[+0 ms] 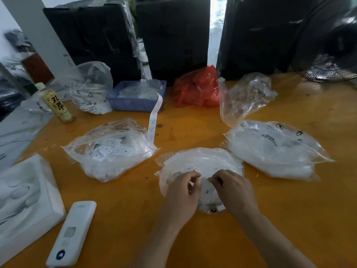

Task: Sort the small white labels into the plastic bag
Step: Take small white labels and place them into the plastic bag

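Observation:
A clear plastic bag (201, 163) full of small white labels lies on the orange table in front of me. My left hand (181, 192) and my right hand (233, 188) rest on its near part, fingers curled, pinching the bag or small labels (207, 190) between them; which one is blurred. A second bag (112, 151) with loose printed labels lies to the left. A third bag (274, 149) of white labels lies to the right.
A blue tray (135, 102) with a label strip (153, 120) hanging out stands behind, beside a red bag (197, 88), an empty clear bag (245, 97) and a bottle (56, 105). A white device (72, 233) and foam tray (25, 192) lie near left. A fan (328, 55) stands far right.

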